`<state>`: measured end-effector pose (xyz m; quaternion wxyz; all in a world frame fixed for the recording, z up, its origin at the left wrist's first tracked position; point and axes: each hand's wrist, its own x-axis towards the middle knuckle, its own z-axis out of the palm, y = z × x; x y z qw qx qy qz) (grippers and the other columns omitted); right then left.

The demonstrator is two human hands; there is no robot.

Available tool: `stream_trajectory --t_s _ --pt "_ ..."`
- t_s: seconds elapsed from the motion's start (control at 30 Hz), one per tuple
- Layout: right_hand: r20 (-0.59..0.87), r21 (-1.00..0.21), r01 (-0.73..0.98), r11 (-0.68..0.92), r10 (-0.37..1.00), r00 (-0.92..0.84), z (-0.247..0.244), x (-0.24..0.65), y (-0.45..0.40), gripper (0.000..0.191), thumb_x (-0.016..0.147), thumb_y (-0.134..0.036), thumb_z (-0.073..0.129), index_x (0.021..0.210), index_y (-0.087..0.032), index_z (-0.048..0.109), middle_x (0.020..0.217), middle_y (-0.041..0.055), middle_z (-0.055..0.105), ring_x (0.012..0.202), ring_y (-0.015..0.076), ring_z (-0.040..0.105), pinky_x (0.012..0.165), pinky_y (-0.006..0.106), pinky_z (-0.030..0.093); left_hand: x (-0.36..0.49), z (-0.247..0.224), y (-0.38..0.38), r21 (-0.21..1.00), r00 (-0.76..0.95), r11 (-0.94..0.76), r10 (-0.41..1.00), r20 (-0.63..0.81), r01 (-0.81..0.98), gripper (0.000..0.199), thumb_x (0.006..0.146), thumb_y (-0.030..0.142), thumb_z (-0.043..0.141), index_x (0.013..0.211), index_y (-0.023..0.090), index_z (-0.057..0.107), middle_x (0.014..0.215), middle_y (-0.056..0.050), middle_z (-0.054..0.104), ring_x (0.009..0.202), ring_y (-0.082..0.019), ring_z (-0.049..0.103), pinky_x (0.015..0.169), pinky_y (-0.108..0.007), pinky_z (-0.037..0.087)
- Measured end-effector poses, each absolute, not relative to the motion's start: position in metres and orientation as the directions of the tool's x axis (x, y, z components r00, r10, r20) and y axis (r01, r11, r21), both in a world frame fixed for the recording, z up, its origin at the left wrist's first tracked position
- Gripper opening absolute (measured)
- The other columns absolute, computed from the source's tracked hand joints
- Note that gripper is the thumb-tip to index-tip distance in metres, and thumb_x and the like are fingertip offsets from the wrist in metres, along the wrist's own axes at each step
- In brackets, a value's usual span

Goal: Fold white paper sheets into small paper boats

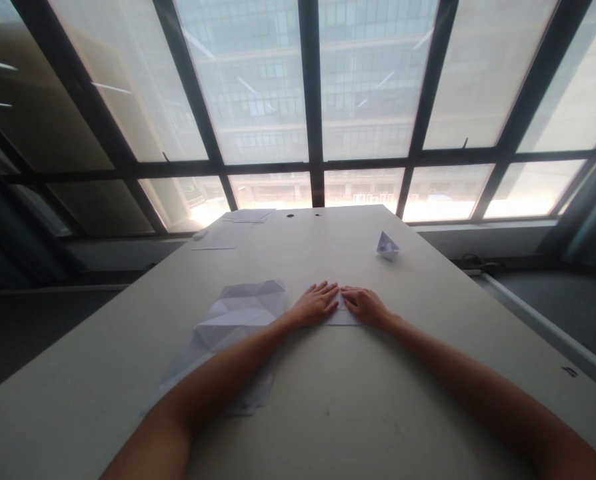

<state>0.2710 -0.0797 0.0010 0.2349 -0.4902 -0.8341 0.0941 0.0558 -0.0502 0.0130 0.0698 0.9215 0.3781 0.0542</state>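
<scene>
A small folded sheet of white paper (pixel 342 319) lies on the table between my hands, partly hidden beneath them. My left hand (pixel 316 303) rests flat on its left part, fingers stretched out and slightly apart. On the right side, my right hand (pixel 364 305) has its fingers bent and drawn together against the paper, with the thumb near the forefinger. The fingertips of both hands almost meet over the sheet. Left of my left hand is a large creased white sheet (pixel 243 310), partly covered by my left forearm.
A folded paper boat (pixel 388 247) stands farther back on the right of the white table (pixel 323 433). Flat white sheets (pixel 215 237) lie at the far left, near the back edge. Large windows (pixel 258 80) rise behind the table.
</scene>
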Motion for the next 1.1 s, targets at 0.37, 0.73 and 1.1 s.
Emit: stream_trajectory --t_s 0.37,0.73,1.1 --pt "0.089 -0.272 0.868 0.416 0.909 -0.407 -0.0055 0.2703 -0.0758 0.066 0.100 -0.044 0.032 0.157 -0.012 0.025 0.163 0.0122 0.020 0.152 0.0261 0.013 0.122 0.050 0.008 0.0563 0.0131 -0.0495 0.174 0.712 -0.709 0.700 0.052 0.684 0.067 0.100 0.062 0.027 0.157 0.028 0.024 0.163 -0.003 0.028 0.151 -0.026 0.020 0.122 -0.043 0.014" --pt "0.202 -0.324 0.824 0.465 0.885 -0.420 -0.0015 0.2722 -0.0765 0.049 0.099 -0.036 0.045 0.147 -0.025 0.047 0.155 0.0101 0.042 0.146 0.0244 0.032 0.119 0.050 0.020 0.0602 0.0169 -0.0560 0.198 0.727 -0.741 0.670 0.150 0.642 0.050 0.100 0.048 0.042 0.145 0.025 0.043 0.154 -0.008 0.042 0.148 -0.024 0.027 0.122 -0.046 0.018" --pt "0.223 -0.338 0.918 0.206 0.966 -0.135 -0.0073 0.2748 -0.0710 0.044 0.100 -0.031 0.044 0.141 -0.017 0.053 0.150 0.0151 0.047 0.142 0.0256 0.038 0.117 0.044 0.025 0.0576 0.0199 -0.0551 0.191 0.785 -0.775 0.618 0.033 0.602 0.053 0.103 0.051 0.029 0.155 0.036 0.029 0.163 0.001 0.026 0.151 -0.028 0.019 0.121 -0.055 0.013"
